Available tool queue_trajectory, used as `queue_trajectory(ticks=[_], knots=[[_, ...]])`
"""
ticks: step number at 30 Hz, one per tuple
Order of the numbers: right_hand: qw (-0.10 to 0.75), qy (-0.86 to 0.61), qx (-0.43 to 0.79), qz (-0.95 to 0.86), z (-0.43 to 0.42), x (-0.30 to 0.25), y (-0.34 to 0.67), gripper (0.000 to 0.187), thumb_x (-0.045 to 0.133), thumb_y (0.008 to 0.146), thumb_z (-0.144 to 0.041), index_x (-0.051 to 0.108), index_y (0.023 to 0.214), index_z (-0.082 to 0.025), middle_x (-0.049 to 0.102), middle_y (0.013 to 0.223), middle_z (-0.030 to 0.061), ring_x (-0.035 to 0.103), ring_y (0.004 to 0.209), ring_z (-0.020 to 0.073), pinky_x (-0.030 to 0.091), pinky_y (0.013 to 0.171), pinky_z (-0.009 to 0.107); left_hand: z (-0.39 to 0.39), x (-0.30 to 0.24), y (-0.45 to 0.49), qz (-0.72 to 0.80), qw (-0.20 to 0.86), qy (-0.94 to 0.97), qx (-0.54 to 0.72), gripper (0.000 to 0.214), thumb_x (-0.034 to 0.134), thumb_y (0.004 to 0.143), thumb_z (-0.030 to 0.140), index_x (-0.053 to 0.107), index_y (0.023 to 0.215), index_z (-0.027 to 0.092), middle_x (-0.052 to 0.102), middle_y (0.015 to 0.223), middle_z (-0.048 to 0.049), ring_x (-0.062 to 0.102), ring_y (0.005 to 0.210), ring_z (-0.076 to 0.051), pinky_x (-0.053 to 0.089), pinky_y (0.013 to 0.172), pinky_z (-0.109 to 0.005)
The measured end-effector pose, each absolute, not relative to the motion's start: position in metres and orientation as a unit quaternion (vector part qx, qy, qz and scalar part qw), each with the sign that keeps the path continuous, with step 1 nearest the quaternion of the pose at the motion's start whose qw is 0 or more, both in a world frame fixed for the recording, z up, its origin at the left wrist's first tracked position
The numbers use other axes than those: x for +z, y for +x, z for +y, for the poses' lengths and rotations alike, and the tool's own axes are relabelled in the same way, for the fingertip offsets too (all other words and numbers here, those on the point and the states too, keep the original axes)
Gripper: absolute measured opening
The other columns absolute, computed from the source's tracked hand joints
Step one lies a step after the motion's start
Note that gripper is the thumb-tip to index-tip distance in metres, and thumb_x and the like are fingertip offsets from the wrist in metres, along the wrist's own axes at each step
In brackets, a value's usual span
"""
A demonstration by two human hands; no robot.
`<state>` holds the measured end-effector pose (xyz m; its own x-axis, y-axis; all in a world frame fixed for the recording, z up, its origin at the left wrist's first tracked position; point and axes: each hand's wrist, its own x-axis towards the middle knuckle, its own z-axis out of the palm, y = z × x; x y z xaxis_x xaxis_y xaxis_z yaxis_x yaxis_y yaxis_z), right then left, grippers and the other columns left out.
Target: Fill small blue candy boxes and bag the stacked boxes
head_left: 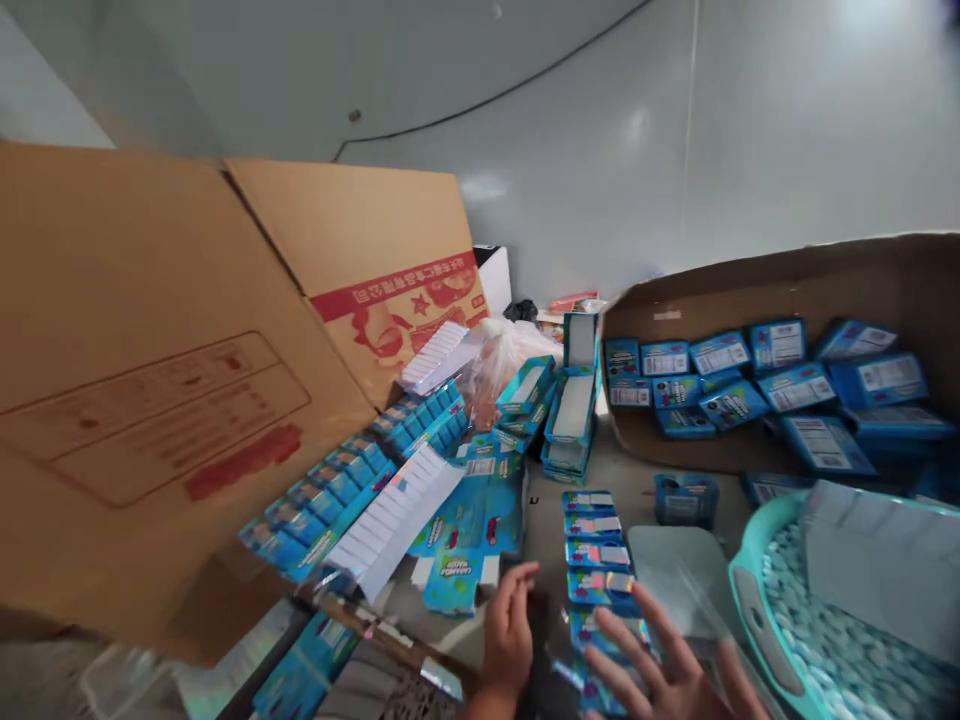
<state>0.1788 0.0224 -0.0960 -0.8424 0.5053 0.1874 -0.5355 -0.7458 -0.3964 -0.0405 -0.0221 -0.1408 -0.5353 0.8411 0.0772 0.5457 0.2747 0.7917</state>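
One cardboard box (135, 270) bears red Chinese writing and a star; a second box (924, 280) holds over a dozen blue packs (795, 387). One teal basket (745, 590). One flattened carton (499, 500) reads "CARAMELO". Left hand (510, 628), fingers extended, lies beside a column of at least six packets (592, 553); right hand (671, 670) spreads over them.

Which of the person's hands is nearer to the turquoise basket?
Right. The right hand is just left of the turquoise basket, spread open at the near end of the blue packet row; the left hand is farther away, left of that row.
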Motion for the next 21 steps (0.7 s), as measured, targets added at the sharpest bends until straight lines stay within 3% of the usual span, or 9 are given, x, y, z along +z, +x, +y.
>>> queue_trajectory(ticks=[2, 5, 8, 10, 14, 18, 21], knots=[[0.307, 0.029, 0.933, -0.188, 0.013, -0.090, 0.177, 0.065, 0.045, 0.082, -0.085, 0.058, 0.133, -0.048, 0.052, 0.146, 0.0005, 0.047, 0.136, 0.0321, 0.034, 0.111, 0.061, -0.042, -0.134, -0.039, 0.743, 0.111, 0.407, 0.519, 0.060, 0.013, 0.100, 0.046, 0.061, 0.121, 0.018, 0.069, 0.105, -0.0150, 0.068, 0.096, -0.025, 0.055, 0.094, -0.042], [0.348, 0.007, 0.925, -0.152, -0.011, -0.067, 0.170, 0.056, 0.050, 0.088, -0.075, 0.062, 0.132, -0.041, 0.058, 0.140, 0.0036, 0.052, 0.131, 0.0305, 0.037, 0.110, 0.056, -0.080, -0.106, -0.029, 0.583, 0.007, 0.509, 0.633, 0.043, 0.042, 0.097, 0.048, 0.058, 0.124, 0.019, 0.068, 0.110, -0.0127, 0.069, 0.097, -0.025, 0.058, 0.087, -0.040], [0.372, -0.012, 0.916, -0.151, -0.037, -0.040, 0.159, 0.050, 0.055, 0.091, -0.067, 0.064, 0.128, -0.035, 0.063, 0.133, 0.0065, 0.057, 0.122, 0.0310, 0.044, 0.102, 0.052, -0.112, -0.061, -0.019, 0.548, -0.053, 0.632, 0.546, 0.052, 0.063, 0.089, 0.043, 0.052, 0.135, 0.020, 0.062, 0.128, -0.0143, 0.061, 0.120, -0.028, 0.055, 0.098, -0.041], [0.377, -0.018, 0.912, -0.159, -0.050, -0.028, 0.153, 0.048, 0.055, 0.093, -0.063, 0.064, 0.128, -0.031, 0.064, 0.130, 0.0085, 0.060, 0.118, 0.0310, 0.048, 0.094, 0.050, -0.125, -0.037, -0.017, 0.559, -0.063, 0.660, 0.497, 0.049, 0.067, 0.087, 0.035, 0.054, 0.133, 0.023, 0.066, 0.122, -0.0099, 0.063, 0.117, -0.024, 0.055, 0.097, -0.035], [0.365, -0.022, 0.915, -0.172, -0.067, -0.021, 0.151, 0.045, 0.058, 0.093, -0.061, 0.067, 0.122, -0.029, 0.066, 0.127, 0.0081, 0.058, 0.120, 0.0314, 0.048, 0.094, 0.047, -0.137, -0.026, -0.021, 0.529, -0.058, 0.688, 0.494, 0.032, 0.068, 0.088, 0.025, 0.063, 0.120, 0.026, 0.069, 0.109, -0.0040, 0.068, 0.101, -0.016, 0.057, 0.089, -0.025], [0.337, -0.043, 0.923, -0.179, -0.070, -0.030, 0.157, 0.045, 0.064, 0.088, -0.062, 0.069, 0.120, -0.031, 0.065, 0.130, 0.0080, 0.056, 0.126, 0.0326, 0.038, 0.108, 0.056, -0.141, -0.040, -0.028, 0.505, -0.087, 0.697, 0.501, 0.020, 0.064, 0.092, 0.018, 0.066, 0.111, 0.024, 0.072, 0.103, -0.0030, 0.070, 0.094, -0.013, 0.057, 0.083, -0.020], [0.321, -0.072, 0.929, -0.172, -0.063, -0.042, 0.159, 0.049, 0.066, 0.082, -0.066, 0.068, 0.121, -0.035, 0.062, 0.135, 0.0076, 0.055, 0.128, 0.0344, 0.037, 0.107, 0.063, -0.145, -0.046, -0.036, 0.499, -0.133, 0.727, 0.453, 0.018, 0.058, 0.096, 0.021, 0.066, 0.112, 0.021, 0.073, 0.106, -0.0048, 0.070, 0.097, -0.014, 0.057, 0.085, -0.021]])
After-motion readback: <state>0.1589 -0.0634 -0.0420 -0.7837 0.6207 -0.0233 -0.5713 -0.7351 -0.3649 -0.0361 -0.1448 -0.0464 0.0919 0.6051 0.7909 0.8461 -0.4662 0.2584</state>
